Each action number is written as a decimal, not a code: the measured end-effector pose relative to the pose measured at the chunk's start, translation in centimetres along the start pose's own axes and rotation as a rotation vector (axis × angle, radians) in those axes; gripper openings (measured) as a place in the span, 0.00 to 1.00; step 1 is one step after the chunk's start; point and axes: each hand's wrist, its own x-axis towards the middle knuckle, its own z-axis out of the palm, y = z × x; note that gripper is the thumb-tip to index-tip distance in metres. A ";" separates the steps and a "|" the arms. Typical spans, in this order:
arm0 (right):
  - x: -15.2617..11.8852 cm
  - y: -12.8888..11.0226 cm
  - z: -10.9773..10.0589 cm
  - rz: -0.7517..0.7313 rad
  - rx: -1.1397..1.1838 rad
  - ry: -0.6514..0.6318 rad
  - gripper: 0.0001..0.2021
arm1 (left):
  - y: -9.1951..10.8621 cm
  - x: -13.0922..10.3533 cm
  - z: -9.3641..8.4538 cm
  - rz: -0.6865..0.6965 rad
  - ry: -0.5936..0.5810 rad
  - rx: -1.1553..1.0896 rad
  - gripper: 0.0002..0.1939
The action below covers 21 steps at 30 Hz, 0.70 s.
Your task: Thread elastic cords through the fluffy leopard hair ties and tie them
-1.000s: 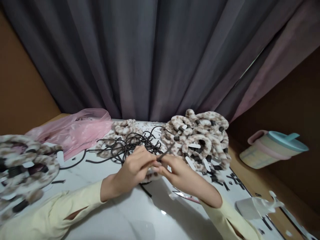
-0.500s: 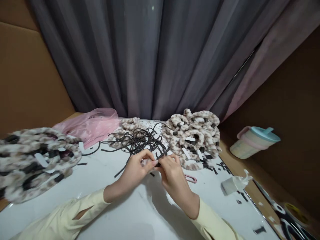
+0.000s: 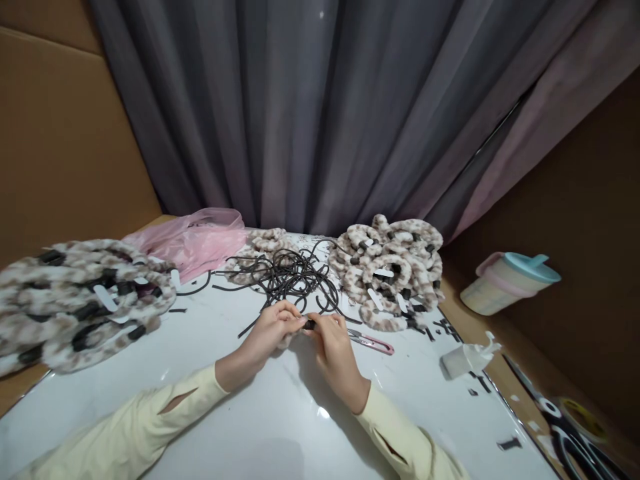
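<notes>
My left hand [image 3: 267,333] and my right hand [image 3: 334,345] meet over the white table [image 3: 240,427], fingers closed in a pinch. Between the fingertips sits a short black piece [image 3: 309,325], gripped from both sides. A bit of pale fluffy material [image 3: 287,342] shows under my left fingers; the rest is hidden. Just beyond lies a tangle of thin dark cords [image 3: 295,273]. Beside my right hand rests a pink-handled cutting tool [image 3: 375,343], its metal end partly behind the fingers.
Spotted fluffy rings with black joins and white tags form a left pile [image 3: 115,267] and a right pile [image 3: 400,247]. A pink plastic bag [image 3: 195,240] lies at the back. At right are a white bottle [image 3: 465,361], a lidded cup [image 3: 500,287], scissors [image 3: 555,417] and tape [image 3: 583,420].
The dark strip that stuck up between my hands no longer shows; a short black piece is seen between the fingertips. My right hand has shifted slightly, uncovering more of the pink tool.
</notes>
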 end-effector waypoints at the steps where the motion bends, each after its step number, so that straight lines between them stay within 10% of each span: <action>1: -0.1 0.1 0.1 0.015 0.015 0.006 0.11 | -0.1 0.0 0.1 0.017 -0.005 0.014 0.14; 13: -0.8 0.4 0.4 0.158 0.144 -0.060 0.10 | -3.3 -1.0 -0.1 0.557 0.061 0.614 0.08; 21: -0.7 0.8 0.4 0.413 0.317 -0.186 0.08 | -4.0 -0.7 -0.6 0.583 0.037 0.662 0.02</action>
